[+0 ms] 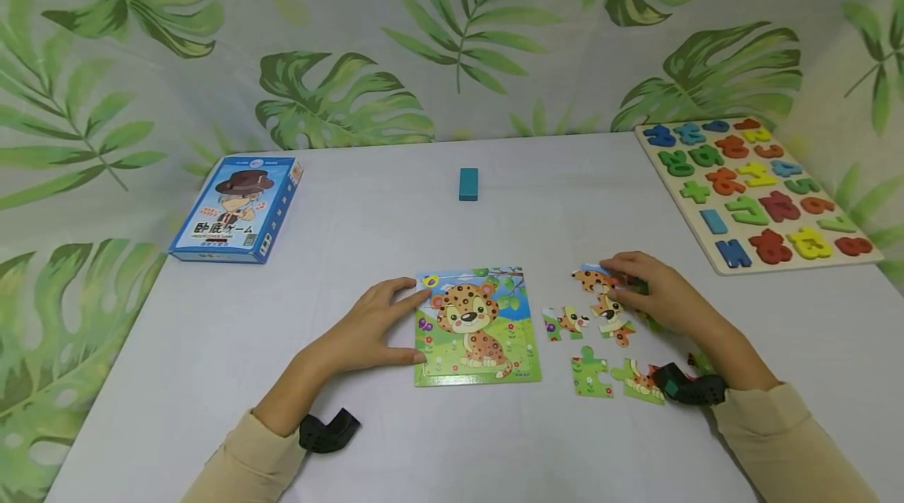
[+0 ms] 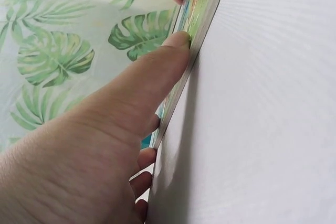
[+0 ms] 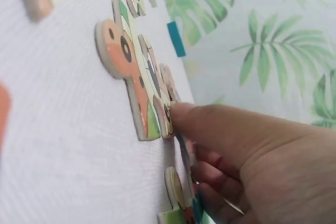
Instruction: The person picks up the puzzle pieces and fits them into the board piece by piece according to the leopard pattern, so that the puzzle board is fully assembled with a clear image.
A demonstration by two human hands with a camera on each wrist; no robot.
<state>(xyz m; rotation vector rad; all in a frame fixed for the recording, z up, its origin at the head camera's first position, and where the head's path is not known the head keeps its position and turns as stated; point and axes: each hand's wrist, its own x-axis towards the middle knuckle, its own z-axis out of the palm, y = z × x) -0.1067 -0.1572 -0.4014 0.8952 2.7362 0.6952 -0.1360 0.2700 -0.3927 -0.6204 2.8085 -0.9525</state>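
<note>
Your left hand [image 1: 363,329] has its fingers spread wide against the left edge of the leopard puzzle [image 1: 475,326]; an uneven push could skew it. Your right hand [image 1: 660,293] covers some loose pieces [image 1: 589,377] beside it, grip unclear; a dragging wrist could scatter them.

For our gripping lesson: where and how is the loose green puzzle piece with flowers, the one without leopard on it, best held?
Probably pinch the green puzzle piece at its near left corner, coming from the near left side. It lies flat, with straight edges meeting there; its knob points away from the person, and a leopard piece sits close on its right.
</note>
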